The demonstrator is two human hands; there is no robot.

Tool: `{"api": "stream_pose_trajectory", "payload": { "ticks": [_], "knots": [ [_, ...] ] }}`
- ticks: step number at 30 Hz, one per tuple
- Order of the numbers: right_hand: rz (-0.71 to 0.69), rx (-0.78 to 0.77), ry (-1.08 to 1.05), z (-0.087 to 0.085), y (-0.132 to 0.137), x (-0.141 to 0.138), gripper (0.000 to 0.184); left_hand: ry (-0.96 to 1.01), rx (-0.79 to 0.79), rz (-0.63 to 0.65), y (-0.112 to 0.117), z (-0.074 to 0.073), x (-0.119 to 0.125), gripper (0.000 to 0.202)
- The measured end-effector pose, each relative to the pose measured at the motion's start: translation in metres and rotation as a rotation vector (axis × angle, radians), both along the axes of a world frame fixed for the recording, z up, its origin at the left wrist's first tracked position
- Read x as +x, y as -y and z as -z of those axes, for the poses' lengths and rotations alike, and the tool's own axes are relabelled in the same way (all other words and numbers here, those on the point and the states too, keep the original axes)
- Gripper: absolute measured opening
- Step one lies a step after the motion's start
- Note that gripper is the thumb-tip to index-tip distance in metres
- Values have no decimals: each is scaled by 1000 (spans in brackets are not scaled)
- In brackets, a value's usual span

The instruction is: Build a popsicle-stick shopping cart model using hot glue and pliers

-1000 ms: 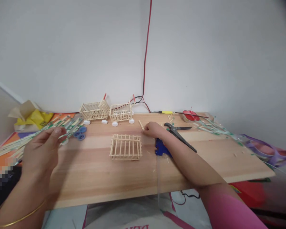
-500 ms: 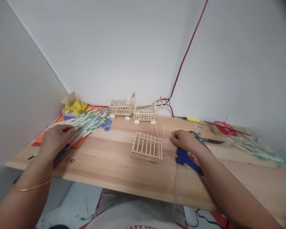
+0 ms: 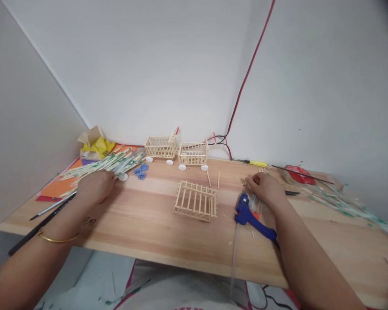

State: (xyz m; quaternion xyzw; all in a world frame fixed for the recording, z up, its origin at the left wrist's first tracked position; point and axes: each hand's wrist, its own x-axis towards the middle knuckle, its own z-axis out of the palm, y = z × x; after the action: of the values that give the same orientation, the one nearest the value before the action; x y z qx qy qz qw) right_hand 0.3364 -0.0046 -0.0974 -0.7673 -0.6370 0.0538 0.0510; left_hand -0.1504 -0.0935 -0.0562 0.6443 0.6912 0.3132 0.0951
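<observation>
My left hand [image 3: 97, 187] is closed at the near edge of a pile of paper-wrapped wooden sticks [image 3: 106, 165]. Its fingertips are mostly hidden, so what they hold does not show. A white bottle cap [image 3: 123, 177] lies just beyond them. On the right, my right hand [image 3: 265, 187] is pinched beside a few short stick pieces [image 3: 245, 182]; whether it grips one is unclear. Below that hand lies a blue glue gun [image 3: 245, 211] with a clear glue stick trailing from it. Between my hands sits a small slatted stick basket [image 3: 195, 201].
Two small stick carts [image 3: 193, 154] on white wheels stand along the wall. Blue caps [image 3: 142, 175] lie left of centre. Behind my right hand are a yellow-handled tool [image 3: 258, 163], a red tape roll [image 3: 299, 174] and torn wrappers [image 3: 345, 204]. A yellow packet [image 3: 100, 148] stands back left.
My left hand has moved right along the stick pile, uncovering a dark pen-like rod. My right hand has shifted slightly right and back, next to the stick pieces. The whole view has shifted a little.
</observation>
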Motion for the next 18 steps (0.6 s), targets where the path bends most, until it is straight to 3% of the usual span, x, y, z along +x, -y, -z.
{"api": "stream_pose_trajectory", "payload": {
  "ticks": [3,5,8,11,15,18],
  "knots": [
    [-22,95,-28,5,-1,3,33,-373,-171,-105,2,-6,-7,27],
    [-48,183,-48,7,-2,4,32,-489,-291,-154,7,-13,-15,28],
    [-101,326,-96,7,-2,6,29,-427,-357,-209,17,-27,-24,26],
    [-208,422,-227,-3,4,-1,25,-130,-321,-230,31,-38,-16,25],
    [-383,455,-501,-37,30,-35,26,208,-187,-74,48,-45,33,28],
    [-569,362,-781,-71,62,-64,34,337,-193,340,60,-39,88,23]
  ]
}}
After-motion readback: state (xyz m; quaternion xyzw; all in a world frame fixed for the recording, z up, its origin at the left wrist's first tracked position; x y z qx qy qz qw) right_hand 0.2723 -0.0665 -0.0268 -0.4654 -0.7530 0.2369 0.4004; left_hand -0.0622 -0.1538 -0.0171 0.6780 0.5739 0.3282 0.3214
